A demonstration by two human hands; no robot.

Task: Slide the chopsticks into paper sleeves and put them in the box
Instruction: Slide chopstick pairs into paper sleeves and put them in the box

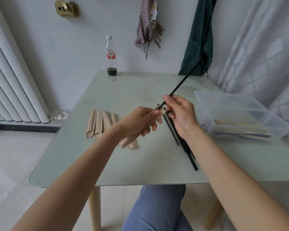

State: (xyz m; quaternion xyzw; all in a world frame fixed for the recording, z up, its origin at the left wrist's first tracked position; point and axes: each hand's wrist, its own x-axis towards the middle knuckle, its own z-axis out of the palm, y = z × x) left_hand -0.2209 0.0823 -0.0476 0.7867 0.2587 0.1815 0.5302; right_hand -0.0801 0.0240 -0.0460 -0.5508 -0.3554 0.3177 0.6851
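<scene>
My left hand [138, 121] grips a brown paper sleeve [159, 113] whose open mouth points up and to the right. My right hand [182, 114] pinches a black chopstick [183, 80] that slants up to the right, with its lower tip at the sleeve's mouth. Several loose black chopsticks [182, 140] lie on the glass table [140, 164] under my right wrist. More empty paper sleeves [98, 124] lie in a row to the left of my hands. A clear plastic box [237, 117] stands at the right with sleeved chopsticks inside.
A plastic bottle [111, 55] with dark liquid stands at the table's far edge. The box's lid [223, 100] leans behind the box. A white radiator [10, 80] is on the left, aprons hang on the wall, and my knee [157, 209] shows below the table's near edge.
</scene>
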